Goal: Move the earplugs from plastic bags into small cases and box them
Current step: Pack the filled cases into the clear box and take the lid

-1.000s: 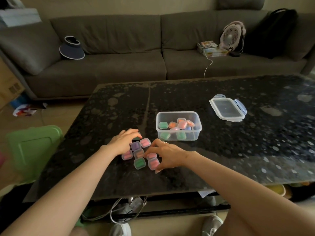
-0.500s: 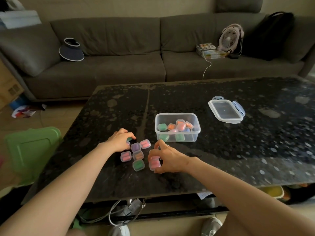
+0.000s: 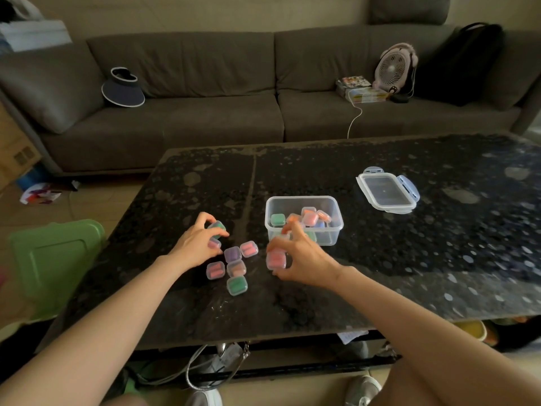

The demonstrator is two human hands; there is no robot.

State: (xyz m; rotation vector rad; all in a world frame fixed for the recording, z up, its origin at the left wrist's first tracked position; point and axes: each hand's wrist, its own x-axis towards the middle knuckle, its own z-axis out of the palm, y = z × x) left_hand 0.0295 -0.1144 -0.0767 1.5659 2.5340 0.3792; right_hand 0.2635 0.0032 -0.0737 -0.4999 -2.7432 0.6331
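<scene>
A clear plastic box [image 3: 333, 212] stands mid-table with several small cases of coloured earplugs inside. Just left of it a cluster of small clear cases [image 3: 234, 266] lies on the dark table, with purple, pink, orange and green fillings. My left hand [image 3: 197, 244] curls round a green case [image 3: 217, 227] and a pink one at the cluster's far left. My right hand [image 3: 298, 257] grips pink cases [image 3: 275, 259], lifted slightly off the table beside the box's near left corner.
The box's lid [image 3: 386, 190] lies to the right of the box. A green plastic lid [image 3: 55, 259] sits on the floor to the left. Behind the table runs a grey sofa [image 3: 219, 112] with a visor, books and a small fan [image 3: 393, 67].
My right hand closed on pink cases at the cluster's right and lifted them toward the box. My left hand curled round a green case and a pink one at the cluster's far left.
</scene>
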